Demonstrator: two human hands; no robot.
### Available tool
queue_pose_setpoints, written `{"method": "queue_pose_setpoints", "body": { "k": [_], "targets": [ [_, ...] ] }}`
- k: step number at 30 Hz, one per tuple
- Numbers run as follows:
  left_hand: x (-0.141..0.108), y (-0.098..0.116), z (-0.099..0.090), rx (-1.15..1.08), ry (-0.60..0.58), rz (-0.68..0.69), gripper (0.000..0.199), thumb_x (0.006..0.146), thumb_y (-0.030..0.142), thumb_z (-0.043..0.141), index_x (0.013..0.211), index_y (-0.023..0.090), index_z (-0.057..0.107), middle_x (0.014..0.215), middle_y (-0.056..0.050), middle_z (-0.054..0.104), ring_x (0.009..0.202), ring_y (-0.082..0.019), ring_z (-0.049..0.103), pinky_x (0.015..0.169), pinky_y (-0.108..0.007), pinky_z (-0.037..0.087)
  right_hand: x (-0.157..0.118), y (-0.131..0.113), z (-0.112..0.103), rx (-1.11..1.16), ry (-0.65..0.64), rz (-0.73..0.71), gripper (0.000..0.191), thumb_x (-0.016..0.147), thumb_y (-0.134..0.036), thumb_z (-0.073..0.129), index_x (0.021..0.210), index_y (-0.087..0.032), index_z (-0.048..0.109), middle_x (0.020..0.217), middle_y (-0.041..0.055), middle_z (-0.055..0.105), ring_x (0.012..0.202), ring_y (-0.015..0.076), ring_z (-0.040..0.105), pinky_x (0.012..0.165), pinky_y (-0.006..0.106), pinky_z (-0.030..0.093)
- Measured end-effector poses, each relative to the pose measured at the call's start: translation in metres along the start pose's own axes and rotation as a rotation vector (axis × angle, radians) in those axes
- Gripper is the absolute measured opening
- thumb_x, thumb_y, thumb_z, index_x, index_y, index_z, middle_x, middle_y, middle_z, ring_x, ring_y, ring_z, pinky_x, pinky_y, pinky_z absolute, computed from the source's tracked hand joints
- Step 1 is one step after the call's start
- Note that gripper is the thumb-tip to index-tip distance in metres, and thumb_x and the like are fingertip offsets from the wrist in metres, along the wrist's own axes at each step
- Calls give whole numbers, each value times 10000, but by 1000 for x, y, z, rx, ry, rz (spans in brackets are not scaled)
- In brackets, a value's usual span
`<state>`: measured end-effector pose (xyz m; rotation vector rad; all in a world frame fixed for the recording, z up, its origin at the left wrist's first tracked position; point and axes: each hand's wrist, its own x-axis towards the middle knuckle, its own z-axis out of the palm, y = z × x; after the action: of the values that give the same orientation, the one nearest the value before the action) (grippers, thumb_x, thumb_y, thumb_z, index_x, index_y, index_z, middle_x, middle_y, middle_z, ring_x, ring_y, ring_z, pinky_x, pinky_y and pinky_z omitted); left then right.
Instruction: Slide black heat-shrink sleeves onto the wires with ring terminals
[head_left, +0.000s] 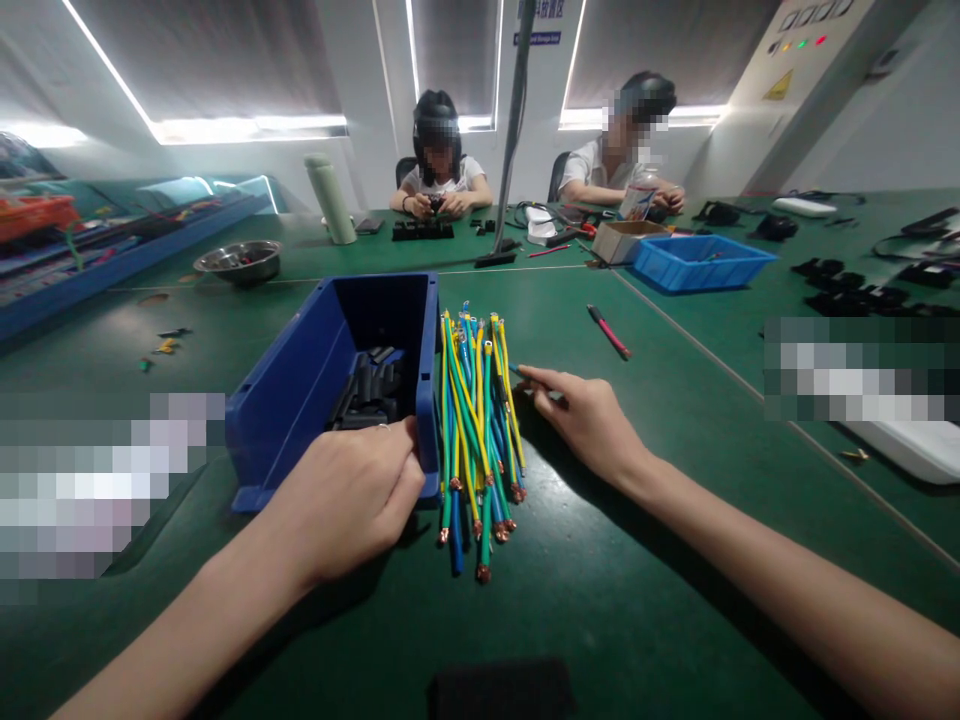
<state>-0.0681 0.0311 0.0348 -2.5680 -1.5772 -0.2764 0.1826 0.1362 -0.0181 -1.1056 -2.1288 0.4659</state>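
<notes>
- The left hand [364, 490] was bare apart from a thin, pale, silvery ring [384, 427] around one finger, too small in view for its details to be made out.
- The right hand [581, 420] was bare, with slender fingers.
- The left forearm [202, 620] and right forearm [772, 575] were uncovered and slim, tapering towards narrow, bare wrists.
</notes>
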Motion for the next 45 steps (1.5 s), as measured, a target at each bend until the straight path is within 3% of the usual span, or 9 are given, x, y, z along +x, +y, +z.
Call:
{"method": "queue_pose_setpoints", "body": {
  "k": [4,10,16,21,24,28,36,41,45],
  "targets": [
    [0,0,0,-17,-11,0,313,950,201,287,738,204,517,628,-15,600,535,-199,603,535,-335,405,1,-1,-4,64,99,36,328,934,-247,461,1170,-155,668,1010,93,740,848,203,701,746,349,555],
    [-1,0,0,-2,-18,-2,316,952,202,280,743,202,517,634,-21,605,538,-201,600,534,-338,402,0,-11,-7,201,104,63,213,898,-297,569,1004,-183,715,976,68,739,853,202,704,779,358,565],
    [0,0,1,-21,-31,-16,309,949,206,278,746,205,512,620,-12,591,545,-211,604,538,-346,395,3,3,-6,450,214,167,271,898,-421,608,923,-167,700,886,65,745,840,205,723,808,386,591],
    [-1,-1,2,-16,-32,-27,306,953,215,286,719,217,484,602,0,565,520,-202,582,530,-343,370,4,5,-11,498,374,128,217,911,-382,608,956,-184,686,882,44,728,854,183,718,849,370,582],
    [-1,-1,2,-4,-25,-32,305,953,214,285,706,225,465,590,5,552,513,-204,576,528,-347,360,3,5,-20,387,403,36,163,910,-331,615,954,-205,707,946,55,731,905,191,708,865,369,568],
    [-1,-1,2,-6,-32,-22,301,955,217,284,711,226,459,604,1,567,524,-206,589,528,-349,362,3,14,-26,244,282,35,190,894,-301,615,1004,-185,719,998,85,733,906,205,707,837,371,563],
    [0,-1,2,-2,-19,-12,309,955,217,271,702,231,446,586,-1,557,506,-203,569,528,-342,351,6,22,-22,187,100,158,256,752,-260,700,987,-165,742,861,58,698,733,183,615,716,351,497],
    [1,1,0,-17,-111,-124,309,952,260,255,722,230,460,631,-24,602,580,-242,615,569,-357,358,6,15,-24,335,-15,354,195,737,-237,722,912,-153,738,593,-11,592,536,121,509,527,254,430],
    [-1,0,-1,-61,-171,-298,307,960,315,256,809,226,508,755,-48,670,709,-282,661,614,-369,365,9,16,-32,619,-177,588,196,875,-263,584,918,-100,685,608,64,671,461,129,571,441,240,476]
  ]
}}
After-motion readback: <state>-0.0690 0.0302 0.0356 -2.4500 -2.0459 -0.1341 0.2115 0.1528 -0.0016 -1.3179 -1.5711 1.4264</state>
